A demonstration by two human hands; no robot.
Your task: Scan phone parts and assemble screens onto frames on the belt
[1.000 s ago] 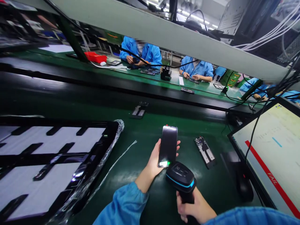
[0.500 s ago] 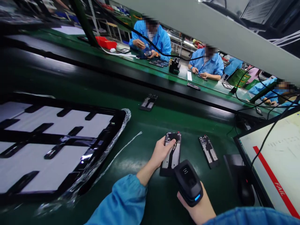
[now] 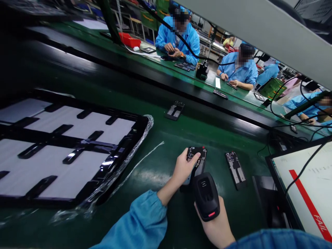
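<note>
While the right hand [image 3: 216, 226] grips the scanner [image 3: 206, 197], the left hand [image 3: 184, 167] pinches the open phone body [image 3: 198, 160], lengthwise away, on the table [image 3: 155, 145].

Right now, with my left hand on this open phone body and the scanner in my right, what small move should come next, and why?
Probably let go of the phone body and draw the left hand back. It already lies internals-up on the green belt, beside another phone body, and the right hand has the barcode scanner pulled away from it. The monitor shows a red FAIL bar.

black tray [image 3: 77, 145], monitor [image 3: 306, 186], second phone frame [image 3: 235, 169].
</note>
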